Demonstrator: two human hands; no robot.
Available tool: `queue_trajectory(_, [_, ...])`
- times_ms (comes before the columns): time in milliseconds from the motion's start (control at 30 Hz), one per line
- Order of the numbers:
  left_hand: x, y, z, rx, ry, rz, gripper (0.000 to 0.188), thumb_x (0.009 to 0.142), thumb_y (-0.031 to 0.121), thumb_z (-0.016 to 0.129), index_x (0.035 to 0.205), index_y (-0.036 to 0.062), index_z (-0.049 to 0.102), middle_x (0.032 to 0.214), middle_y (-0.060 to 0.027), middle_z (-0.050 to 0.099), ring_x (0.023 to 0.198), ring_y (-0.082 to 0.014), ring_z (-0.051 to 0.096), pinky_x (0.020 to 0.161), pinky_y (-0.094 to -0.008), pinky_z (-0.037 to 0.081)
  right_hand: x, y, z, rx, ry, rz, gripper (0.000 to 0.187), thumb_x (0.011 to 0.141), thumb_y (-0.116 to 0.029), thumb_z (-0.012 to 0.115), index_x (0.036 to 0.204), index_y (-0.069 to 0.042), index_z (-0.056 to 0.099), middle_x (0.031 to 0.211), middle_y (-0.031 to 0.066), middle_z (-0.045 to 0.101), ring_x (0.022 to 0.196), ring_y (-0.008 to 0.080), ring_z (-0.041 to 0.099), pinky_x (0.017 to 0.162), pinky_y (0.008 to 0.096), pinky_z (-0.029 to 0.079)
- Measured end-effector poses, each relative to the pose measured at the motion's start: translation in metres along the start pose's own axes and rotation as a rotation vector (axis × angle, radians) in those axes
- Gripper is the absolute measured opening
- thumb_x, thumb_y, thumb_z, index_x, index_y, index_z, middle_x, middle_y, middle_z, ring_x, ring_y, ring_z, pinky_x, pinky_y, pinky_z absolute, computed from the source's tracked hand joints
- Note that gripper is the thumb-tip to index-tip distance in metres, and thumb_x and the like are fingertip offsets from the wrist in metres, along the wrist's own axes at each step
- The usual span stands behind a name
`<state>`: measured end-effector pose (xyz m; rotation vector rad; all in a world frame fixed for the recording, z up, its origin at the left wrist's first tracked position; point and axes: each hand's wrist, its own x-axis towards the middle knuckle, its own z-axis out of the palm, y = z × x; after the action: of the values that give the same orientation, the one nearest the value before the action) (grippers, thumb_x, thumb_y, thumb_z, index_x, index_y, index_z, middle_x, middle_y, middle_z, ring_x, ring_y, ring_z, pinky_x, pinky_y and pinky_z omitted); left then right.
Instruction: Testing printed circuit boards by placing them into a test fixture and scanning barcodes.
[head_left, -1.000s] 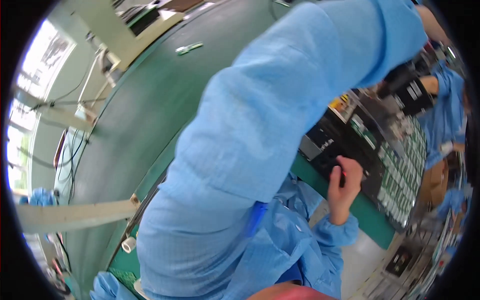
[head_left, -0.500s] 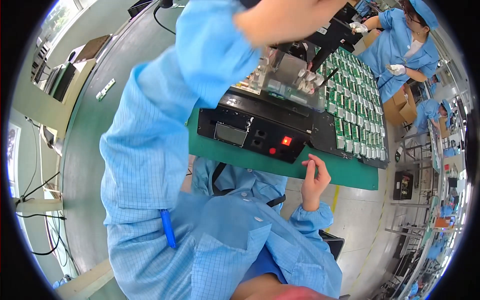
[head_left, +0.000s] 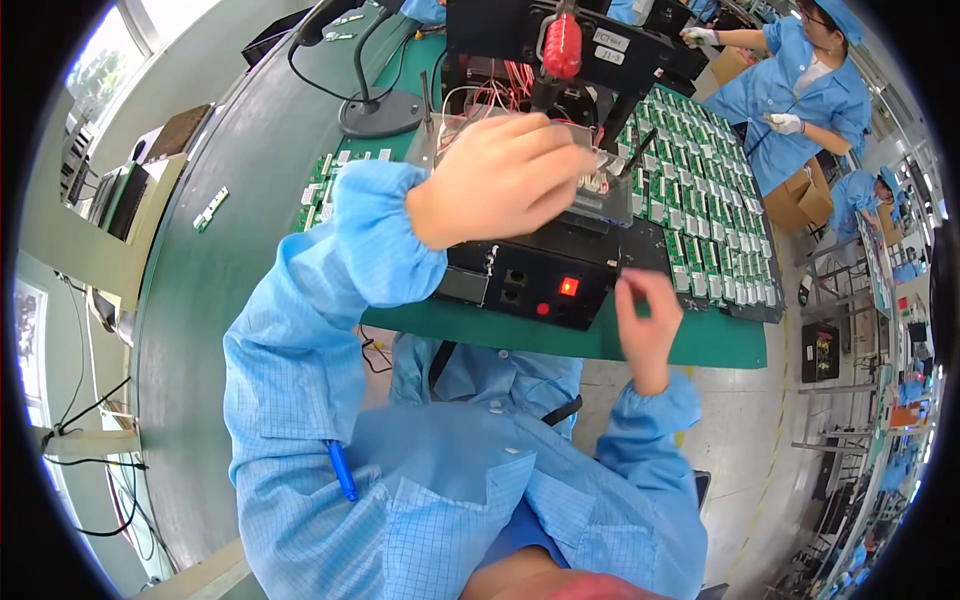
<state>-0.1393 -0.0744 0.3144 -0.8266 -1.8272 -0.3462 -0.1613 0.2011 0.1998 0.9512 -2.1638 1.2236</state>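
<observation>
My left hand (head_left: 505,180) hangs over the front of a black test fixture (head_left: 540,240), its fingers bent down and pressed together. Their tips are hidden, so what they hold, if anything, does not show. Above and beyond it is the fixture's red clamp handle (head_left: 563,48), untouched by either hand. My right hand (head_left: 650,320) is beside the fixture's front right corner, thumb and fingers curled together with nothing visible in them; it is slightly blurred. The fixture's front has a lit red switch (head_left: 569,287). Red and white wires (head_left: 500,90) and clear plastic parts show behind my left hand.
Rows of green circuit boards (head_left: 700,200) cover a black mat on the right. More boards (head_left: 318,190) lie left of the fixture, and one board (head_left: 211,209) sits alone farther left. A round black stand base (head_left: 382,113) stands behind. A gloved co-worker (head_left: 800,90) is at the far right.
My left hand has come down and nearer from high over the fixture, uncovering the red handle. My right hand has moved slightly right and up, nearer the fixture's corner.
</observation>
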Motion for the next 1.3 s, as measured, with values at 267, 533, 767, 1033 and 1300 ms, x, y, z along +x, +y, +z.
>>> queue_trajectory(267, [-0.002,-0.035,0.032,-0.056,-0.501,-0.447,0.016,0.092,0.024,0.063,0.092,0.0123,0.074,0.079,-0.0096,0.071,0.07,-0.0304,0.068,0.065,-0.0414,0.055,0.133,-0.023,0.005,-0.015,-0.084,-0.001,0.015,0.086,-0.009,0.076,0.099,-0.003,0.072,0.079,0.0028,0.07,0.05,0.0071,0.043,0.05,0.0238,0.035])
queue_trajectory(533, [-0.005,-0.043,0.029,0.061,-0.677,-0.173,0.012,0.079,0.016,0.066,0.084,0.0063,0.071,0.082,-0.0112,0.071,0.076,-0.0318,0.071,0.066,-0.0429,0.057,0.153,0.001,0.033,0.06,-0.344,-0.079,0.009,0.084,-0.005,0.075,0.087,0.002,0.07,0.088,0.0106,0.076,0.068,0.013,0.069,0.062,0.0259,0.053])
queue_trajectory(767, [-0.006,-0.047,0.036,0.048,-0.655,-0.087,0.013,0.08,0.014,0.064,0.087,0.0045,0.07,0.085,-0.0129,0.07,0.079,-0.0333,0.071,0.067,-0.0434,0.057,0.155,0.002,0.029,-0.05,-0.373,-0.16,0.005,0.085,-0.001,0.074,0.088,0.003,0.071,0.086,0.0105,0.076,0.069,0.0133,0.07,0.063,0.0273,0.055])
queue_trajectory(1033, [-0.003,-0.044,0.029,0.116,-0.671,-0.033,0.014,0.079,0.013,0.066,0.088,0.004,0.069,0.087,-0.0131,0.07,0.083,-0.0335,0.071,0.069,-0.0436,0.057,0.162,0.009,0.031,-0.038,-0.439,-0.077,0.006,0.085,0.001,0.073,0.09,0.003,0.071,0.089,0.0102,0.076,0.067,0.0104,0.067,0.061,0.026,0.053])
queue_trajectory(1300, [0.004,-0.05,0.026,0.096,-0.751,-0.058,0.012,0.075,0.012,0.07,0.084,0.0043,0.07,0.084,-0.0126,0.071,0.083,-0.033,0.072,0.069,-0.0434,0.058,0.164,-0.001,0.032,-0.075,-0.386,-0.104,0.004,0.082,-0.006,0.074,0.081,-0.003,0.072,0.076,0.012,0.073,0.062,0.0222,0.071,0.056,0.031,0.052])
